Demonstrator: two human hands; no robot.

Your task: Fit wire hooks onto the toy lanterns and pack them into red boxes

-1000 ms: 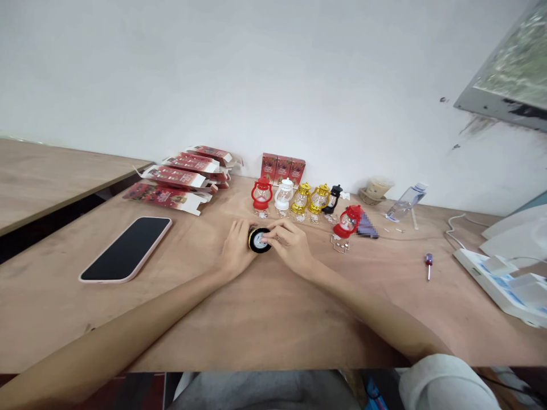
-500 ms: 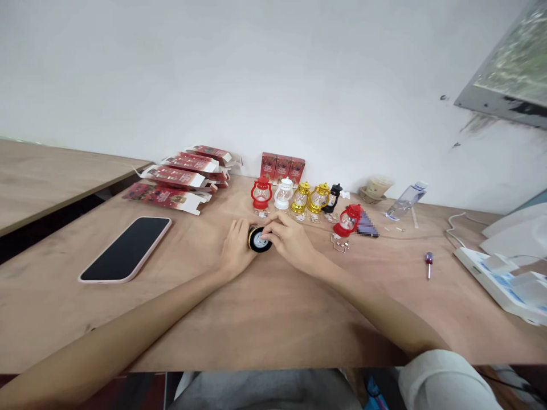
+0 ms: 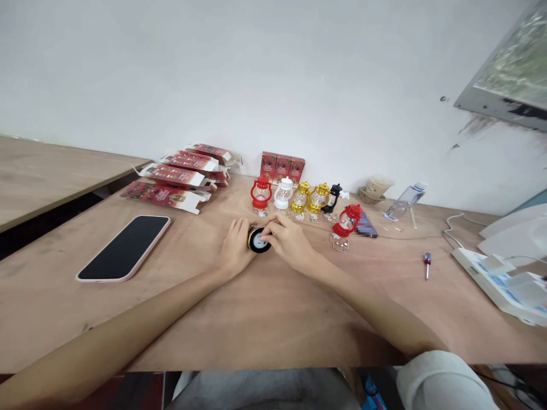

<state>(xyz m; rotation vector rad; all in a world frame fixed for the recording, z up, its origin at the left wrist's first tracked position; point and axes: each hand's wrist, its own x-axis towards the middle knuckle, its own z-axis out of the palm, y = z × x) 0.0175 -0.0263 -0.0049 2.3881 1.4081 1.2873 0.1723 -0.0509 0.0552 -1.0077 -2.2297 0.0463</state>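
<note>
Left hand: the left hand (image 3: 236,250) rests on the tabletop (image 3: 265,307), forearm stretched forward from the lower left, fingers curled round the left side of a small black lantern (image 3: 258,240).
Right hand: the right hand (image 3: 290,244) comes in from the lower right, wrist low on the wood, fingers bent over the lantern's right side and top; a pale sleeve (image 3: 444,384) covers the upper arm.
Grip: both hands close on the black lantern together; neither lies flat or spread.
Black lantern: on its side between the two hands at mid-tabletop, round gold-rimmed base turned toward the camera.
Lantern row: just beyond the hands stand a red lantern (image 3: 260,194), a white lantern (image 3: 282,195), two gold lanterns (image 3: 309,198) and a small dark one (image 3: 334,197); another red lantern (image 3: 347,221) lies tilted to the right.
Boxes: three upright red boxes (image 3: 282,167) stand against the wall; flattened red cartons (image 3: 179,176) are stacked to the left.
Other items: a phone (image 3: 125,248) lies screen-up at left; a small screwdriver (image 3: 426,265) and a plastic bottle (image 3: 404,201) lie at right.
Room: a plain white wall (image 3: 239,80) backs the wooden tabletop; a second table (image 3: 47,176) adjoins at far left.
</note>
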